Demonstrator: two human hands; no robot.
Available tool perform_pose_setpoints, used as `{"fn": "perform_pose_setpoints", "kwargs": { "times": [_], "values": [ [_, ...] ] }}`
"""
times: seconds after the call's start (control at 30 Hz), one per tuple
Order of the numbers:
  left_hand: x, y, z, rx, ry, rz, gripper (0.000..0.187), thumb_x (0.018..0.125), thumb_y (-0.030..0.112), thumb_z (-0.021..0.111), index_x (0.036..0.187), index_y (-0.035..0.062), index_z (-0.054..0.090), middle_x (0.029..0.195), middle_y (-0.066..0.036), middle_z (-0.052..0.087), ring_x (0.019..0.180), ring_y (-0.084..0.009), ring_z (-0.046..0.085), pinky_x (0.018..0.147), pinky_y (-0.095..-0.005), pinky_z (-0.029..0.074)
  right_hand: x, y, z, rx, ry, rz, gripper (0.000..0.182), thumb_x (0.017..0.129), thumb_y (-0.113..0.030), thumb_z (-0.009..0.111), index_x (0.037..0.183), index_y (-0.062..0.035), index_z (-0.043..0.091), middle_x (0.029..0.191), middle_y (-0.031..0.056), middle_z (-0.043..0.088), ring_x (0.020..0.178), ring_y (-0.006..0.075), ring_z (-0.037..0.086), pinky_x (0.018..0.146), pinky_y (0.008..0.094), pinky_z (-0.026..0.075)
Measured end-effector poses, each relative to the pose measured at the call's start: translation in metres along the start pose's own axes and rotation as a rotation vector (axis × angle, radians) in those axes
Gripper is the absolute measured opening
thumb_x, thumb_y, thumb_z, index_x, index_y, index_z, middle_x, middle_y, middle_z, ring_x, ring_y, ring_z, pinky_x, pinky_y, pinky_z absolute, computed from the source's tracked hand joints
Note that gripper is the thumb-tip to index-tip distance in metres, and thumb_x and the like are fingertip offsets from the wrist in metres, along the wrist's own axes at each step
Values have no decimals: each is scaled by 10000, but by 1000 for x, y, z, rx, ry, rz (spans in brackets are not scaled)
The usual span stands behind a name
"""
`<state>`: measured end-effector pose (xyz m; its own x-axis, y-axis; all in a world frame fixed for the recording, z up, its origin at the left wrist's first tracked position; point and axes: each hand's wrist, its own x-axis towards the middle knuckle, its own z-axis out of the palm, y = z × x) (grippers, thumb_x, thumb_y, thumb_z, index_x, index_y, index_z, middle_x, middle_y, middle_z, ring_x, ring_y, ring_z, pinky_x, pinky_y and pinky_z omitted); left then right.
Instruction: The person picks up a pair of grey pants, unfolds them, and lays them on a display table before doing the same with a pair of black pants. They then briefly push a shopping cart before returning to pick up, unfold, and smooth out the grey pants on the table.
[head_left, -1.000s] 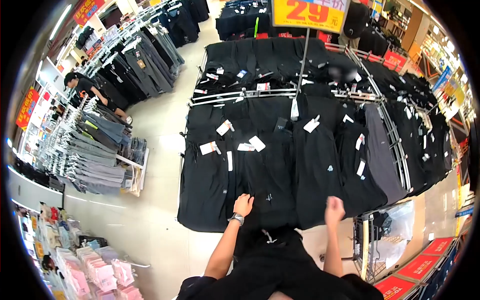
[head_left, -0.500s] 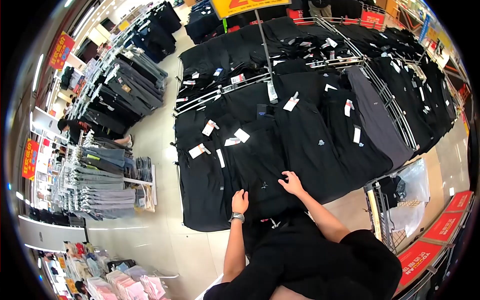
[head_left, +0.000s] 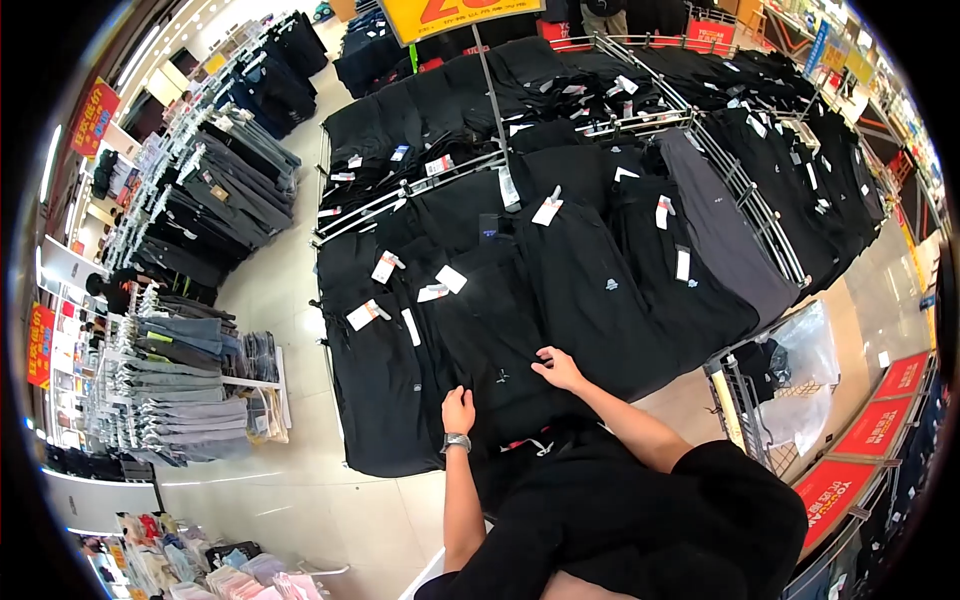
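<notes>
Black trousers [head_left: 480, 330] with white tags lie side by side over a sloping metal rack in front of me. My left hand [head_left: 458, 411], with a watch at its wrist, rests at the left edge of one pair, its fingers curled at the cloth. To its right, my right hand [head_left: 557, 369] touches the same pair near a small logo, fingers bent and slightly apart. What the fingertips pinch, if anything, is too small to tell. A dark grey pair [head_left: 715, 210] lies farther right among the black ones.
Metal rails [head_left: 405, 190] cross behind the trousers, with a yellow sign [head_left: 455, 15] on a post. Hanging clothes [head_left: 190, 370] line the left side beyond a tiled aisle [head_left: 300, 430]. A wire cart [head_left: 745, 405] stands at right, near red signs [head_left: 870, 425]. A person stands at the top.
The view has shifted, so the rack and both hands appear farther left. Both hands stay at nearly the same places on the trousers.
</notes>
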<state>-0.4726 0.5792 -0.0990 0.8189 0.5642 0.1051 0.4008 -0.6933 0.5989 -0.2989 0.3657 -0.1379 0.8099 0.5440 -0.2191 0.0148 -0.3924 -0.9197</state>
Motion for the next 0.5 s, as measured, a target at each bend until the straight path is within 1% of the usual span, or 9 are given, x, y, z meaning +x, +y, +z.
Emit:
{"fn": "perform_pose_setpoints", "kwargs": {
  "times": [0.07, 0.13, 0.3, 0.43, 0.5],
  "values": [
    [1, -1, 3, -3, 1, -21, 269, 898, 188, 581, 989, -57, 643, 954, -238, 652, 892, -411, 623, 789, -448, 505, 3, 2, 0, -3, -3, -8, 413, 826, -248, 733, 1132, -10, 592, 1081, 162, 649, 900, 234, 664, 817, 340, 535],
    [1, -3, 6, 11, -4, -23, 270, 900, 196, 581, 982, -53, 645, 944, -236, 651, 886, -408, 622, 788, -449, 502, 8, 4, 4, 7, -3, 35, 413, 826, -248, 733, 1130, -7, 592, 1062, 159, 657, 893, 233, 661, 810, 339, 535],
    [1, 2, 4, 17, -1, -34, 273, 902, 204, 581, 979, -51, 642, 934, -234, 648, 885, -406, 619, 785, -449, 500, 24, -6, 6, -37, -1, 82, 411, 830, -281, 720, 1134, -33, 599, 1053, 137, 665, 893, 225, 657, 814, 342, 519],
    [4, 0, -1, 2, -13, -25, 284, 903, 210, 585, 985, -56, 637, 936, -237, 646, 893, -410, 616, 787, -452, 497, 40, -11, 12, -47, 25, 61, 404, 828, -272, 720, 1139, -44, 602, 1051, 131, 667, 903, 229, 657, 815, 347, 516],
    [5, -2, -1, 11, -34, -26, 292, 904, 216, 587, 988, -60, 635, 944, -238, 645, 895, -411, 615, 788, -453, 497, 47, -15, 13, -3, 46, 45, 392, 823, -259, 724, 1124, -39, 603, 1039, 126, 669, 903, 221, 655, 814, 345, 516]
  ]
}}
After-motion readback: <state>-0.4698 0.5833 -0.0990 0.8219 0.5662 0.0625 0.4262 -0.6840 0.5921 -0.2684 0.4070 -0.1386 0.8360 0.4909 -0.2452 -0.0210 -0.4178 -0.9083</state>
